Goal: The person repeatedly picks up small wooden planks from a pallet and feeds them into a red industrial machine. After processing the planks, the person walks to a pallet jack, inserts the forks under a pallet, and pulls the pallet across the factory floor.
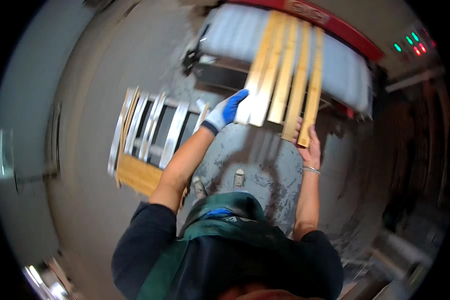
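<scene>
Fingers point(312, 134) of your bare right hand point(309, 149) hold the near end of the rightmost strip point(311, 100), thumb at its right edge, the others at its left and partly hidden below. Nearest to you, a green apron point(220, 217) covers the front of your dark short-sleeved shirt point(145, 240). Your light-coloured shoes point(239, 178) stand on a grey, worn floor point(257, 162). Your right wrist bears a pale band point(311, 170). To your left, near your forearm, sits a low stack point(172, 132) of pale slats with gaps between them, above a yellowish wooden panel point(139, 172).

Your left hand point(227, 111), in a grey and blue glove, is at the left edge of the leftmost strip point(255, 75), near its near end (whether those fingers grip or merely support it, you cannot be told from this view). Five long wooden strips lie side by side in all, slightly fanned, with uneven near ends projecting past the belt toward you. Their far portions rest on a pale, textured conveyor belt point(230, 35). Beyond it, a red machine panel point(355, 35) spans the belt's far side. Farther right, green and red indicators point(412, 41) glow on the housing.
</scene>
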### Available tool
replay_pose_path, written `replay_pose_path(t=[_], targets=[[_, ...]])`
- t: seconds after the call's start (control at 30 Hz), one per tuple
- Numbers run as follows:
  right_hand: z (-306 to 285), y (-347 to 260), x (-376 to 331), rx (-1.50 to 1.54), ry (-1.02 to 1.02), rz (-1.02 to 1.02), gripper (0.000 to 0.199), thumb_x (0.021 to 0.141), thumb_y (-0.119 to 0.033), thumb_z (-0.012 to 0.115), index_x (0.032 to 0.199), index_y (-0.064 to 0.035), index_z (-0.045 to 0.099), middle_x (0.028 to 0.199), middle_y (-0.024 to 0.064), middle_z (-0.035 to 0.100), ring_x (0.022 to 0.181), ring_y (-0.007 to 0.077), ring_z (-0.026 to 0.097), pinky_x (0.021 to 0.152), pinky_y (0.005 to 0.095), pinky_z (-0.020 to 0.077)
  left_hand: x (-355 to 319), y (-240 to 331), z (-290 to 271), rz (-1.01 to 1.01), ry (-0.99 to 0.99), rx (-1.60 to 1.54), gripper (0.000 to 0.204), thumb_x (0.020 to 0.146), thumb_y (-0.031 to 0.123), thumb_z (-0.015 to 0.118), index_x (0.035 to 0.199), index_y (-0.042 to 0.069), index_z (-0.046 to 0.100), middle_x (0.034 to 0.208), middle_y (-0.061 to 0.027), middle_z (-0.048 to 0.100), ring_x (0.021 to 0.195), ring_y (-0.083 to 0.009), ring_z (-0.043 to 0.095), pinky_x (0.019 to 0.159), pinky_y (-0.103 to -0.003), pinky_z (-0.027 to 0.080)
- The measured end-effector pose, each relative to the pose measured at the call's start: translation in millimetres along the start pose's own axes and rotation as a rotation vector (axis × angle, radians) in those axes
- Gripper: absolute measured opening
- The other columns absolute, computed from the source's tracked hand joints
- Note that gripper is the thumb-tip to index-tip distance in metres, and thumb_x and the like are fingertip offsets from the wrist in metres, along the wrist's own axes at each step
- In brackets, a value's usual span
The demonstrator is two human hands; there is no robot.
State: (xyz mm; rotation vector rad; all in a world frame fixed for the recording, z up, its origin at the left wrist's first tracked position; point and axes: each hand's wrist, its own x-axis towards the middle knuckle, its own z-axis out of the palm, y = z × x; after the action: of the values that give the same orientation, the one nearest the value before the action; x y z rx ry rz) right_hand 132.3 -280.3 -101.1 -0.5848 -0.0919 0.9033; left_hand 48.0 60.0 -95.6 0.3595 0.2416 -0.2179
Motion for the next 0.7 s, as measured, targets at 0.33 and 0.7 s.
replay_pose_path(t=[0.33, 0.7], targets=[[-123, 86, -45, 0.448, 0.508, -0.136, 0.052, 0.094, -0.037, 0.058, 0.126, 0.0046, 0.054, 0.125, 0.0188, 0.063, 0.115, 0.0340, 0.060, 0.099, 0.0505, 0.0473, -186, -92, -158, 0.167, 0.291, -0.023, 0.062, 0.102, 0.053, 0.043, 0.142, 0.006, 0.049, 0.143, -0.0125, 0.053, 0.128, -0.0274, 0.053, 0.107, -0.042, 0.042], [-75, 592, -15, -0.989, 0.166, 1.094, 0.036, 0.093, -0.031, 0.067, 0.113, -0.0008, 0.063, 0.101, 0.0134, 0.070, 0.086, 0.0238, 0.070, 0.072, 0.0350, 0.0586, -588, -340, -348, 0.350, 0.983, -0.235, 0.034, 0.107, 0.026, 0.043, 0.128, 0.003, 0.057, 0.124, -0.0083, 0.065, 0.111, -0.0159, 0.062, 0.095, -0.030, 0.049]])
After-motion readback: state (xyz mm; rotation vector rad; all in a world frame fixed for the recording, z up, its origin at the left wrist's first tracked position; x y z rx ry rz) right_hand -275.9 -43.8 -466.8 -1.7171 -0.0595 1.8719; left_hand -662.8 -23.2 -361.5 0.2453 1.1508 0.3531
